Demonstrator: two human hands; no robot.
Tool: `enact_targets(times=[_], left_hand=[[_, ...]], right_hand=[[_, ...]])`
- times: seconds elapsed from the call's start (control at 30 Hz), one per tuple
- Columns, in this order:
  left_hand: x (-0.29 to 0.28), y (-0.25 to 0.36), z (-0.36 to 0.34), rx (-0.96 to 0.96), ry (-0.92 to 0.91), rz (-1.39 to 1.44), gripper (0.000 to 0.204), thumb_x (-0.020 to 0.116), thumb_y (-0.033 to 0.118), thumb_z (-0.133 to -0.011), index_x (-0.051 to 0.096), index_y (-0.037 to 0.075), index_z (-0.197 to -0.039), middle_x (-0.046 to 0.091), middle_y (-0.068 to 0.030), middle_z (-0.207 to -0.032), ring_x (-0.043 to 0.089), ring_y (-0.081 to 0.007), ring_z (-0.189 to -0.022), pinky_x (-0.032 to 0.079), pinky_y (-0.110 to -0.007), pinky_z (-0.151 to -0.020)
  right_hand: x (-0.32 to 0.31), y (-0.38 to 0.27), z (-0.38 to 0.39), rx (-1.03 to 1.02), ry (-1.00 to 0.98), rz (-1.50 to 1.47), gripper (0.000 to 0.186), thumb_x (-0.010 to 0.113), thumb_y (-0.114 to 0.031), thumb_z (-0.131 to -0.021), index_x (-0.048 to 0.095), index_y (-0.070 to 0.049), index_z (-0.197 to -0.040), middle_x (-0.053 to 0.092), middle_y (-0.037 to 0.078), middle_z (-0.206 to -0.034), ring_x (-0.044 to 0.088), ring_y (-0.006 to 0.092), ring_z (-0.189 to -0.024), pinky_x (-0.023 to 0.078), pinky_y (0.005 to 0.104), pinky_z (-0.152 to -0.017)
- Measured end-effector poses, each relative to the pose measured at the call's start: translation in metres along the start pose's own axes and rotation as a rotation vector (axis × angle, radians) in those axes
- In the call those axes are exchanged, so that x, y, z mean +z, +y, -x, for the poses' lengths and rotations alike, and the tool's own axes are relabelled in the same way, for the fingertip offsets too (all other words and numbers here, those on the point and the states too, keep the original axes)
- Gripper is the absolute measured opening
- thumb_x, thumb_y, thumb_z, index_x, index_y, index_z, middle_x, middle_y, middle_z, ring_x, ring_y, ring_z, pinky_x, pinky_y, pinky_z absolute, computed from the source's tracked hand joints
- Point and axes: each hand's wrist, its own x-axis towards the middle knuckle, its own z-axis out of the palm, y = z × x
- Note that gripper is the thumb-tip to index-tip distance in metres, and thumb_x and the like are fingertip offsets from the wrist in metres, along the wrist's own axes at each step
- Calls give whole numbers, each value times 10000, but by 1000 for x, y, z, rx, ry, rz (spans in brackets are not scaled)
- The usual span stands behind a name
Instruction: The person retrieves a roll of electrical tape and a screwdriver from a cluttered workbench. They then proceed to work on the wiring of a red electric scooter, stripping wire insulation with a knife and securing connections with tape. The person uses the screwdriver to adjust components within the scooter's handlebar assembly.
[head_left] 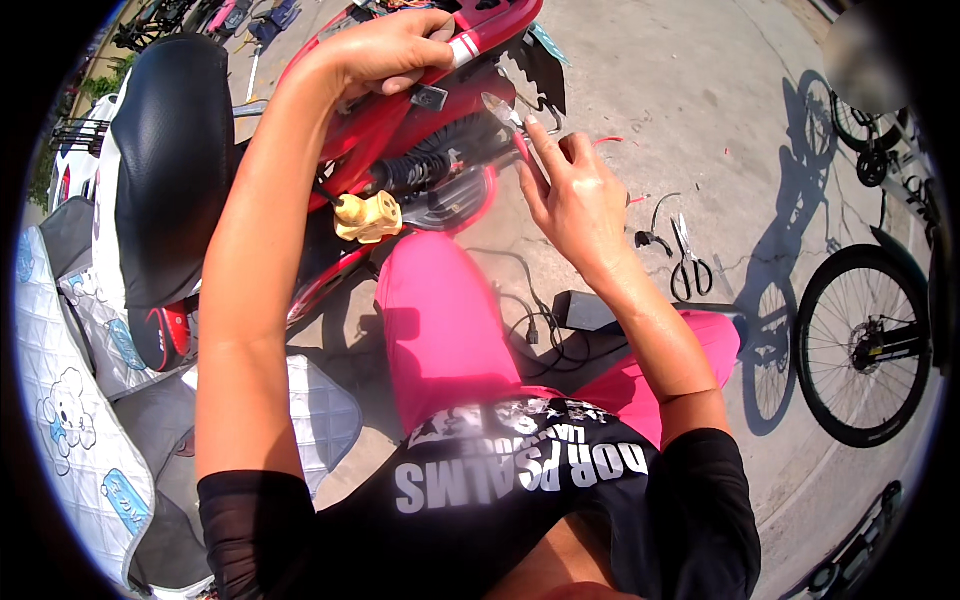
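Observation:
At the top, my left hand (395, 50) is closed, its fingers curled in against the red scooter body (490, 35) beside a white stripe. Whatever sits between those fingers is hidden. My right hand (580, 190) is wrapped round red-handled pliers (500, 110), their metal jaws pointing up and left toward the scooter. The jaws are a short way below and right of my left hand. Under my left forearm, a yellow socket block (370, 217) rests on the scooter near a black coil spring (420, 168).
Black-handled scissors (688, 265) lie on the concrete to the right, near a short black connector (652, 240). A dark box (585, 311) and black cable (533, 325) are by my legs. The black seat (175, 170) and white quilted cover (75, 400) fill the left; a bicycle wheel (808, 350) stands right.

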Motion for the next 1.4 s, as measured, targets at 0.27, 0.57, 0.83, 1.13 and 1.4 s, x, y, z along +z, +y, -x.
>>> enact_targets(times=[0.27, 0.57, 0.83, 1.13, 1.4], left_hand=[[2, 0, 0, -15, 21, 3, 169, 583, 164, -877, 439, 76, -860, 474, 15, -614, 319, -33, -330, 214, -214, -342], [-2, -6, -3, -17, 9, 27, 177, 595, 144, -870, 429, 84, -848, 476, 14, -614, 323, -33, -328, 221, -217, -342], [0, -5, -1, 9, 3, 60, 160, 590, 131, -865, 439, 83, -844, 467, 20, -610, 319, -34, -331, 217, -220, -344], [0, -6, -3, 12, 26, 13, 148, 587, 123, -864, 447, 79, -853, 464, 22, -610, 323, -35, -329, 221, -216, -347], [3, -3, 0, 11, 28, 6, 141, 575, 121, -880, 467, 62, -947, 490, 10, -649, 338, -32, -342, 240, -211, -346]], right_hand=[[14, -6, -13, -66, 49, 99, 430, 698, -222, -804, 612, -121, -1213, 541, 104, -827, 607, 253, -647, 498, 369, -513], [15, -10, -18, -43, 35, 127, 427, 716, -215, -819, 634, -135, -1231, 544, 74, -804, 607, 225, -650, 482, 355, -518], [17, -13, -17, -16, -7, 124, 425, 684, -267, -822, 617, -119, -1214, 551, 114, -851, 626, 265, -655, 515, 389, -529], [15, -25, -18, 58, -44, 81, 418, 668, -276, -844, 613, -99, -1218, 555, 137, -858, 635, 293, -619, 514, 405, -527], [9, -27, -23, -21, 10, 247, 371, 652, -266, -867, 644, -116, -1206, 578, 105, -811, 638, 269, -617, 501, 390, -504]])
